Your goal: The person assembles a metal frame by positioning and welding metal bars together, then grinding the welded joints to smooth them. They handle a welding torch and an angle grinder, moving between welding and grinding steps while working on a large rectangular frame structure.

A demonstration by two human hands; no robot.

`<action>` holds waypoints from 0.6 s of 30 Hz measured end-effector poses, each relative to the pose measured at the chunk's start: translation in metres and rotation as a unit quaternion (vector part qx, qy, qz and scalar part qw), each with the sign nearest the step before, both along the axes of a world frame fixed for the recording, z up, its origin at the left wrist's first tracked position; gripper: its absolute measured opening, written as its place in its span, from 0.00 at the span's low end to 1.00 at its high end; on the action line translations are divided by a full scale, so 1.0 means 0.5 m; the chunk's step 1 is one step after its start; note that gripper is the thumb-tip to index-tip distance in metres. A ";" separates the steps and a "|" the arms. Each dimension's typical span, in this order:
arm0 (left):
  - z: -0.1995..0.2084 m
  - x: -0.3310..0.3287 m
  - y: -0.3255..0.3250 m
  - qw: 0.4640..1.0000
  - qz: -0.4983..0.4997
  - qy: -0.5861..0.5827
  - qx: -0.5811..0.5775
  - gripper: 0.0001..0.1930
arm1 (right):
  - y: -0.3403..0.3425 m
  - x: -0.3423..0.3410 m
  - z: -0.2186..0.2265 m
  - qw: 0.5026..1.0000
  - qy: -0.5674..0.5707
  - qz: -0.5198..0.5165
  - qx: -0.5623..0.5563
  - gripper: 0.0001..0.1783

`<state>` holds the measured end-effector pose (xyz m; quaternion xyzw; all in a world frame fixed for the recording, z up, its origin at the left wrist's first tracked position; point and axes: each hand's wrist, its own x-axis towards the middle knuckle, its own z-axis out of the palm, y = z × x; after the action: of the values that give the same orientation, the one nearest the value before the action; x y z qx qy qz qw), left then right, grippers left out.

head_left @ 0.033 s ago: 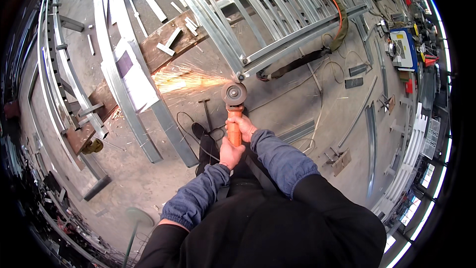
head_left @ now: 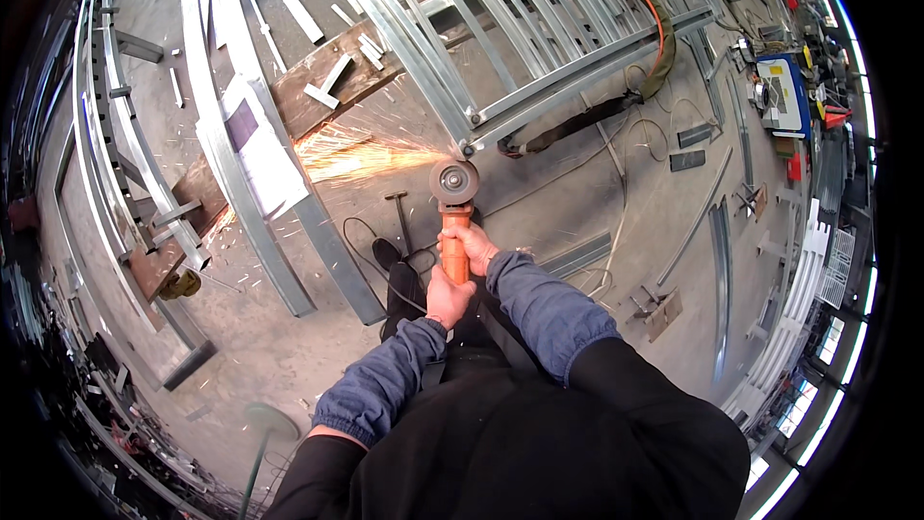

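An orange angle grinder (head_left: 454, 248) is held upright in the picture by both hands. My left hand (head_left: 448, 299) wraps round the rear of its body, and my right hand (head_left: 472, 247) grips it farther forward, near the head. The grinder's round disc (head_left: 454, 182) meets the near corner of a welded metal frame (head_left: 568, 67) made of parallel square tubes. From that contact a fan of orange sparks (head_left: 371, 160) flies to the left. Whether the disc touches the tube end or a weld on it is hidden by the disc.
Long steel tubes (head_left: 332, 255) stand to the left with a white sheet (head_left: 268, 162) on them. A hammer (head_left: 399, 217) stands by my foot, beside a looping cord. An orange hose (head_left: 658, 14) crosses the frame. Steel offcuts (head_left: 687, 161) lie on the floor to the right.
The spark streaks differ slightly in shape and spread. My hands, the grinder and the frame keep their places.
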<state>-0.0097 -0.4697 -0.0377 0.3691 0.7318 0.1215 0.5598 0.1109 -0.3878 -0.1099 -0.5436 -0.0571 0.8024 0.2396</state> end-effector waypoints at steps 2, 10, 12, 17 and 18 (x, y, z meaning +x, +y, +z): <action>-0.002 -0.002 0.003 1.000 -0.007 0.004 -0.001 0.31 | 0.001 0.000 -0.005 1.000 0.004 -0.004 -0.001 0.18; -0.006 0.002 0.010 1.000 0.008 -0.016 -0.017 0.30 | 0.006 0.002 -0.011 1.000 0.002 -0.003 0.001 0.19; -0.009 0.002 0.005 0.999 0.019 -0.023 -0.016 0.30 | 0.007 -0.005 -0.006 1.000 0.006 -0.002 0.003 0.19; -0.015 -0.007 -0.025 0.997 0.055 -0.032 0.033 0.31 | 0.006 -0.032 0.017 0.999 0.020 0.017 0.029 0.19; -0.015 -0.011 -0.024 0.998 0.057 -0.040 0.011 0.31 | 0.011 -0.037 0.020 0.999 0.021 0.021 0.044 0.20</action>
<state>-0.0154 -0.4817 -0.0452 0.3274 0.7277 0.1758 0.5765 0.0924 -0.3825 -0.0999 -0.5143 -0.0987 0.8152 0.2473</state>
